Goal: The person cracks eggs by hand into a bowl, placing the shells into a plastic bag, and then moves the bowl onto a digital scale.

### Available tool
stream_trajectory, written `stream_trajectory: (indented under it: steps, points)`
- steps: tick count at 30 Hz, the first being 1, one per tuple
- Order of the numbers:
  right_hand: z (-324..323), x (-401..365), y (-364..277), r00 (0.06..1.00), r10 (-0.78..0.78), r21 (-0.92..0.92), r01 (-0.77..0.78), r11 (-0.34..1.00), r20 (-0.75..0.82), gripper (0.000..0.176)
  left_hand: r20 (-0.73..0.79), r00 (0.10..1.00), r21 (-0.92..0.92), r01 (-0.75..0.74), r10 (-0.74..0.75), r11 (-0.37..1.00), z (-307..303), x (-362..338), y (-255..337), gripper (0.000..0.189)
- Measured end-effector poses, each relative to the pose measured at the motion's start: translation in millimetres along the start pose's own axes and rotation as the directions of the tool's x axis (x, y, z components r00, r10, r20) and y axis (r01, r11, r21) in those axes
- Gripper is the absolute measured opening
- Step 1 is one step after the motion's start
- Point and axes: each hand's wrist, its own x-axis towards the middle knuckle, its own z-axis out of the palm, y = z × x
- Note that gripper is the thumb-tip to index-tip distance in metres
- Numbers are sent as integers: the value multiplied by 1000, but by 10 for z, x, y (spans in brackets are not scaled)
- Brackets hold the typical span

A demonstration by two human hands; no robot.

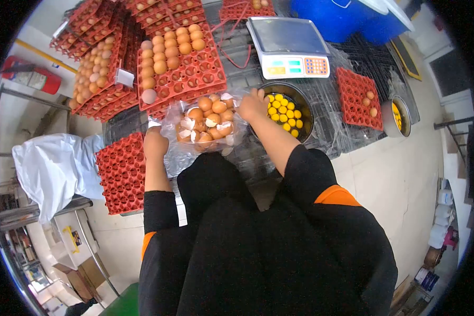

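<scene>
A clear plastic bag (169,117) full of cracked brown eggshells (208,120) sits in front of me at the table's near edge. My left hand (156,143) is closed on the bag's left edge, with a bit of white showing above the fingers. On the other side, my right hand (253,106) has its fingers curled at the bag's right edge; its grip is partly hidden. Just right of that hand stands a dark round bowl (308,113) holding many yellow egg yolks (284,111), and my right forearm passes over its near left rim.
Red egg trays (208,73), partly filled with brown eggs, stack behind the bag. An empty red tray (120,174) lies left. A digital scale (289,45) stands behind the bowl. Rightward are another tray (358,100) and a metal bowl of yolks (389,118). Blue tubs (326,21) stand behind.
</scene>
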Motion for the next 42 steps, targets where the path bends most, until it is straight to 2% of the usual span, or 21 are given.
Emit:
stream_trajectory:
  steps: [5,6,8,9,12,15,18,22,23,24,26,28,29,32,33,34,36,38,39,40,42]
  points:
    - [161,92,-38,972,154,99,-138,985,-180,30,-283,958,-143,-8,-33,990,-32,-259,-191,45]
    - [146,80,26,987,146,309,-117,944,-72,27,-311,949,-189,0,-60,982,-53,-329,-203,45]
    - [56,143,176,992,62,677,-120,726,109,23,-375,926,-222,-43,-45,974,-79,-384,-201,47]
    - [40,39,161,994,96,897,-84,434,47,16,-408,912,-239,-63,-41,969,-97,-412,-197,47]
    - [-554,-259,30,988,50,979,-153,135,147,16,-482,872,-360,-111,-83,926,-308,-395,8,48]
    - [-926,-315,-105,994,3,993,-114,-12,114,14,-536,838,-436,-169,-104,884,-708,-389,214,48]
    - [-1461,-393,-224,999,-36,988,-15,-151,10,14,-653,757,-323,-281,2,903,-1090,-460,234,48]
    - [-1349,-205,-257,986,-164,990,27,136,-5,16,-585,809,-364,-193,-62,911,-939,-558,41,47]
    - [-1234,-213,-322,982,-180,980,-19,199,56,18,-647,760,-193,-236,57,952,-717,-540,-105,46]
    - [-1182,-229,-403,980,-175,974,-49,221,89,17,-553,832,-327,-170,-42,930,-708,-651,-3,45]
    - [-1246,-109,-468,992,-108,994,72,83,-63,16,-625,779,-345,-223,-46,912,-745,-703,-86,44]
    - [-1803,-328,-544,971,-238,993,2,-121,-31,15,-599,793,-385,-165,-109,908,-1132,-843,63,45]
    - [-1987,-454,-635,983,-182,993,16,-117,-38,18,-580,806,-453,-199,-117,869,-1244,-914,166,46]
    - [-1858,-376,-677,964,-262,978,89,188,-37,18,-670,734,-202,-326,112,924,-1130,-929,161,46]
    - [-1672,-327,-665,958,-277,950,158,269,-81,24,-650,755,-232,-307,87,923,-1014,-973,224,47]
    - [-1403,-94,-552,925,-369,821,276,500,-86,32,-626,774,-235,-302,94,924,-841,-972,178,47]
    - [-1364,-273,-354,942,-321,803,265,534,-97,40,-486,871,-451,-179,-73,874,-759,-1128,289,45]
    - [-1483,-337,-25,974,-228,856,128,501,-12,41,-675,738,-247,-239,10,939,-817,-1168,271,44]
    - [-1533,-429,170,990,-122,891,124,437,-77,41,-742,667,-140,-248,64,959,-861,-1212,296,44]
    - [-1539,-516,385,991,-7,920,126,372,-133,42,-737,676,-146,-177,13,973,-1010,-1277,418,45]
    - [-1397,-595,895,974,187,921,48,386,-129,40,-788,607,-339,-289,-102,895,-1116,-1311,661,41]
